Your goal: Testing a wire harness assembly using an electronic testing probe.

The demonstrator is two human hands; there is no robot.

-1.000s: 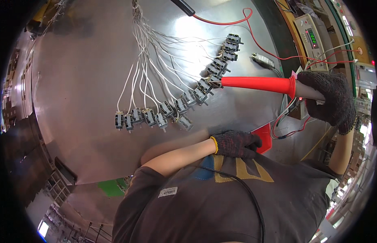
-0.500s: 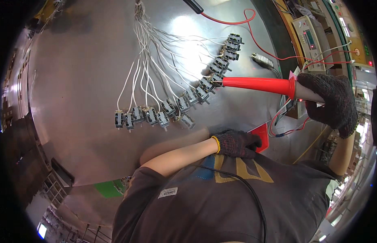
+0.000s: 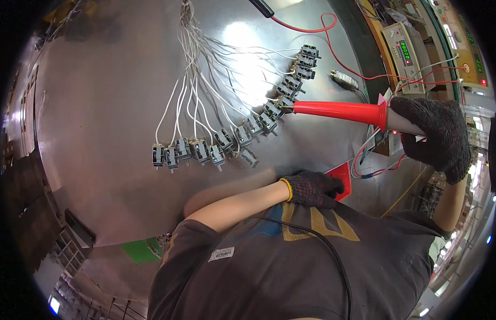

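Observation:
My right hand (image 3: 438, 136), in a dark knitted glove, is closed around the grey handle of a red test probe (image 3: 338, 111). The probe points left, and its thin metal tip meets one of the small grey switches (image 3: 273, 110) in a curved row on the metal table. White wires (image 3: 197, 69) run from the switches into a bundle at the far side. My left hand (image 3: 314, 189), gloved with a yellow cuff, lies at the table's near edge against my shirt. Its fingers stretch right beside a red plastic piece (image 3: 341, 180), holding nothing visible.
A black-handled lead with a red cable (image 3: 301, 29) lies at the far side. To the right stand a meter with a green display (image 3: 405, 52) and a yellowish panel (image 3: 466, 69). A white connector (image 3: 344, 80) and loose cables (image 3: 368, 154) lie near the probe.
Green digits now glow on the meter, where the display looked dim before. The view has shifted slightly; my hands and the probe keep their places, with its tip still at the switches.

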